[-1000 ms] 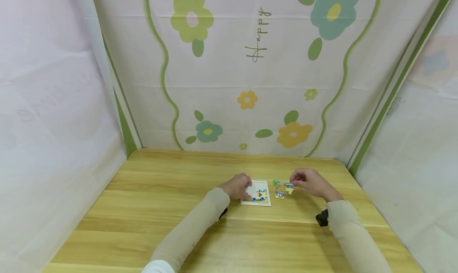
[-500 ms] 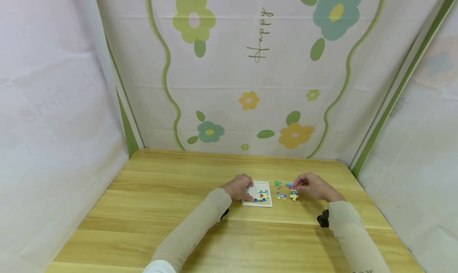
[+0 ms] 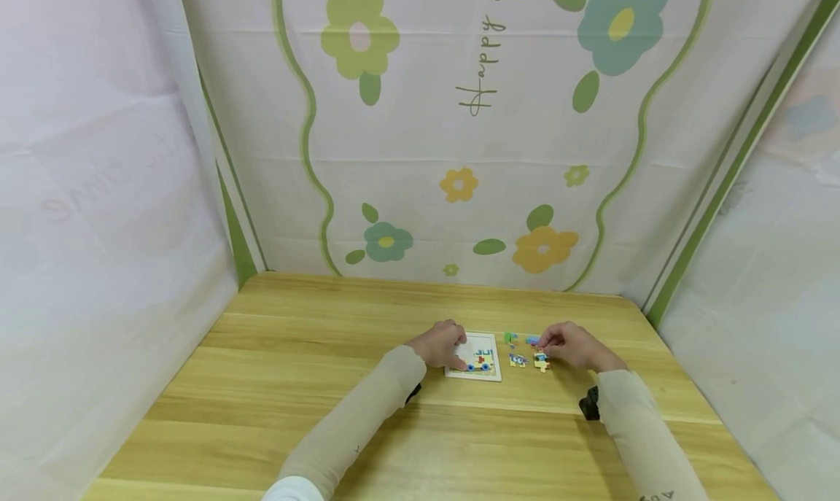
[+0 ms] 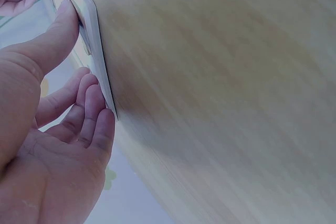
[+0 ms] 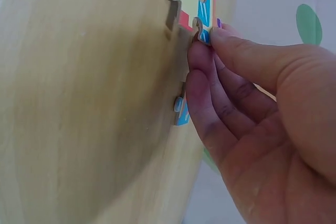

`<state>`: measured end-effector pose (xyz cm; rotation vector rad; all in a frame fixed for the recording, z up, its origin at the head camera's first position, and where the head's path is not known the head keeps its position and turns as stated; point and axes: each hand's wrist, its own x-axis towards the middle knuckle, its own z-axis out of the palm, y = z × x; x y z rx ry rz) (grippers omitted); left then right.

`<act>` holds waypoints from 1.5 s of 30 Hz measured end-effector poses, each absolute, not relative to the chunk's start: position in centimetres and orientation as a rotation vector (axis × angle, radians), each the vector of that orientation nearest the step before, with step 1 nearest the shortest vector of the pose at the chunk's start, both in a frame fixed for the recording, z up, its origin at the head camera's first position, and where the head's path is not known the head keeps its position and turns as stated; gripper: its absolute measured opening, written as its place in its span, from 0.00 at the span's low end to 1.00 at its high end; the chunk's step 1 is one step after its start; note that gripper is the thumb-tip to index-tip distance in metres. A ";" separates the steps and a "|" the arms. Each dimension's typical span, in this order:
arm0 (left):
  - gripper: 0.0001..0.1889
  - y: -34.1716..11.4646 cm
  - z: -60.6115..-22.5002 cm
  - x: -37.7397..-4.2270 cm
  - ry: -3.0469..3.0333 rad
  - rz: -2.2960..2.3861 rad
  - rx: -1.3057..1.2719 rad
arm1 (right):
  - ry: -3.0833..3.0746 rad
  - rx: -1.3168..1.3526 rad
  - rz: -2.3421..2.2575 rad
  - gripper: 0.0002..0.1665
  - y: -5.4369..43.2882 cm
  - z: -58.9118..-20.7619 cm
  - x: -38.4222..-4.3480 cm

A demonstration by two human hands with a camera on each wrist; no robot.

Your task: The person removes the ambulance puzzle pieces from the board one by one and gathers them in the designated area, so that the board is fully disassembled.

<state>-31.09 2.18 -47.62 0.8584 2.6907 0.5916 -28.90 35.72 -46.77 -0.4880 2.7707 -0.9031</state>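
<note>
My left hand [image 3: 441, 344] holds the white-framed puzzle board [image 3: 495, 351] by its left side. In the left wrist view its thumb [image 4: 60, 32] lies on the board's face and its fingertips are against the edge. A car picture with blue wheels shows along the board's near part. Right of the board, my right hand [image 3: 572, 346] pinches a yellow and blue puzzle piece [image 5: 190, 4] at one corner between thumb and fingers, low over the table. Close by lie a purple-and-white puzzle piece [image 3: 518, 360], a green one [image 3: 510, 338] and a blue one [image 3: 532, 339].
The wooden table [image 3: 420, 443] carries everything. A white cloth wall printed with flowers [image 3: 420, 136] rises along its far edge, with more white cloth at the left [image 3: 98, 231] and right [image 3: 755, 268]. A black wrist device [image 3: 589, 404] sits at the right wrist.
My right hand has moved slightly nearer to me, and the yellow and blue piece has shifted nearer and a little right. The left hand stays at the board. The view has shifted slightly.
</note>
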 end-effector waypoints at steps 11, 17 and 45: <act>0.28 2.1 -47.6 -30.9 2.698 0.571 0.888 | 2.821 -0.435 -0.861 0.06 35.3 -47.3 -28.8; 0.28 2.0 -47.5 -30.9 2.690 0.569 0.886 | 2.821 -0.430 -0.842 0.06 35.1 -47.1 -28.9; 0.27 2.2 -47.5 -31.1 2.703 0.534 0.855 | 2.716 -0.679 -0.691 0.07 26.6 -45.2 -30.3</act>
